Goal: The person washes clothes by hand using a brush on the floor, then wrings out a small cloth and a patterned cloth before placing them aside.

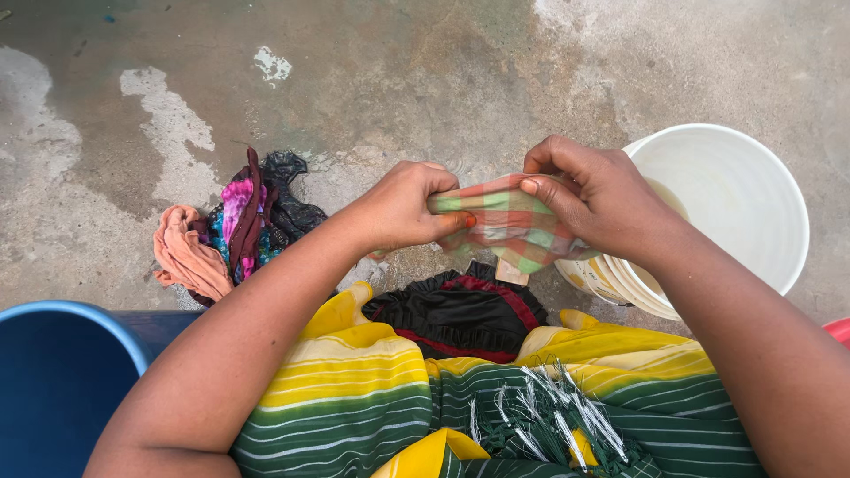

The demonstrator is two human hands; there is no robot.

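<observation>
My left hand (pixel 403 208) and my right hand (pixel 593 195) both grip a wet checked cloth (pixel 509 226) in green, pink and cream, bunched between them above the concrete floor. The left fist closes on its left end; the right fingers pinch its top right. Below the cloth lies a black and red garment (pixel 460 310). A white bucket (pixel 753 159) stands just right of my right hand.
A heap of wet clothes (pixel 235 226), orange, pink and dark, lies on the wet concrete floor (pixel 425 71) to the left. A blue tub (pixel 53 372) sits at the lower left. A red rim (pixel 837 329) shows at the right edge. My striped yellow-green skirt (pixel 372 398) fills the bottom.
</observation>
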